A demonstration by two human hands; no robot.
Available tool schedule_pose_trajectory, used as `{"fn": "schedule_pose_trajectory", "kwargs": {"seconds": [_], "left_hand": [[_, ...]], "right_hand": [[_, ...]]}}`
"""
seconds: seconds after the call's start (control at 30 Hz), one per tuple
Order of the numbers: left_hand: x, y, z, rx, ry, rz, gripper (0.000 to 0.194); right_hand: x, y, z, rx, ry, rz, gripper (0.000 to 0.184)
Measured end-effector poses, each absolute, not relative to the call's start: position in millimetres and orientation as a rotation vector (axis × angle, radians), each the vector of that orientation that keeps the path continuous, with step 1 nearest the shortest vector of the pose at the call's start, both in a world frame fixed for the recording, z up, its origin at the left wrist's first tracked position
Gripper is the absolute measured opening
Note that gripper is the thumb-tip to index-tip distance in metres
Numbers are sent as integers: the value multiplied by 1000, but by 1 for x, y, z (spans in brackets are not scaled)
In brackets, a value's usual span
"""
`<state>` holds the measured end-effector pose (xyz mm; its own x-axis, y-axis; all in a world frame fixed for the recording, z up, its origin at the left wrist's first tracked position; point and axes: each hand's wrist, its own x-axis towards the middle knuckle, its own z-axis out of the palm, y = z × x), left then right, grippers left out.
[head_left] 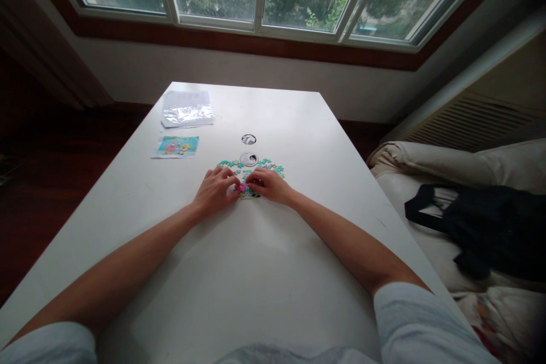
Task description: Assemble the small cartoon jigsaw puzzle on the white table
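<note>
Small jigsaw puzzle pieces (273, 168), mostly turquoise, lie scattered around my fingertips at the middle of the white table. Between my hands, a joined patch of puzzle (249, 194) shows pink, turquoise and dark bits. My left hand (216, 189) is closed, with thumb and fingers pinched at the patch's left side on a pink puzzle piece (241, 187). From the right, my right hand (269, 184) has its thumb and forefinger pinched at the patch's top; the piece there is largely hidden by the fingers.
Beyond the pieces are a round clear disc (249, 159) and a round black-and-white item (248, 139). A cartoon picture sheet (177, 147) and a clear plastic packet (187, 109) lie at the left on the table (239, 273). A dark garment (490, 227) rests on the seat at right.
</note>
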<state>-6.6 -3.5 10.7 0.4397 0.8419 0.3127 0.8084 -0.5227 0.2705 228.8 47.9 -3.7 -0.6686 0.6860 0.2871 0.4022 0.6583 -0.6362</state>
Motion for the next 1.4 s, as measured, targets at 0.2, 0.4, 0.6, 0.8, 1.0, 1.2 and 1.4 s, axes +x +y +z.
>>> {"fn": "schedule_pose_trajectory", "kwargs": {"seconds": [0.2, 0.4, 0.6, 0.8, 1.0, 1.2, 1.4], "left_hand": [[-6, -4, 10, 2581, 1517, 645, 5], [-6, -3, 7, 2588, 1520, 632, 11], [-7, -2, 8, 2586, 1468, 634, 8], [-8, 0, 8, 2578, 1454, 632, 8], [-16, 8, 1, 2477, 1553, 797, 13], [-23, 16, -5, 2492, 1575, 776, 28], [-23, 17, -4, 2489, 1567, 783, 15]], "right_hand": [[229, 48, -4, -849, -2358, 733, 10], [229, 49, -6, -847, -2363, 736, 10], [229, 49, -5, -837, -2354, 720, 9], [229, 47, -5, -835, -2353, 707, 9], [228, 46, -4, -810, -2330, 627, 13], [227, 46, -4, -839, -2280, 599, 15], [228, 47, -6, -810, -2296, 559, 14]]}}
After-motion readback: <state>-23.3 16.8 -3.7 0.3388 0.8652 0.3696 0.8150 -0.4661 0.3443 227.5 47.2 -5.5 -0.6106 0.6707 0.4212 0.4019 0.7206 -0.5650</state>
